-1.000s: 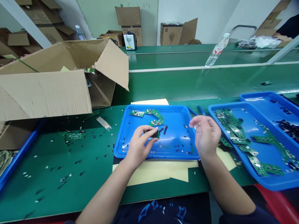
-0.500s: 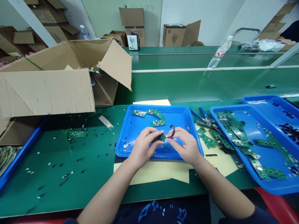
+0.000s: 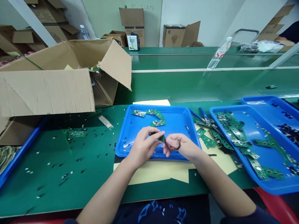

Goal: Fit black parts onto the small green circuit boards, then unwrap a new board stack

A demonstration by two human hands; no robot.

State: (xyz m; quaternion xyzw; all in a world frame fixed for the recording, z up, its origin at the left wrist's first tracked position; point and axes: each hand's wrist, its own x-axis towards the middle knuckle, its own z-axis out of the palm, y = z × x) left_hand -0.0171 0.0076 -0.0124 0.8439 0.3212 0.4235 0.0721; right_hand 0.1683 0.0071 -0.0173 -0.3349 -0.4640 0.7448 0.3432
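My left hand (image 3: 142, 146) pinches a small green circuit board (image 3: 161, 137) over the near part of a blue tray (image 3: 177, 124). My right hand (image 3: 179, 146) is closed beside it, its fingers curled round a thin black strip (image 3: 177, 146) that meets the board's right edge. Both hands hover just above the tray floor. A few more green boards (image 3: 157, 119) lie at the tray's far side.
A large open cardboard box (image 3: 58, 81) stands at the left. Two blue trays (image 3: 275, 186) with several green boards sit at the right, more boards (image 3: 207, 137) spilled between trays on yellow paper (image 3: 154, 172). Black scraps litter the green table (image 3: 70, 161). A water bottle (image 3: 218, 54) stands beyond.
My right hand came in from the right tray to the board in my left hand, took the black strip, and has now curled round it, lower and closer to me.
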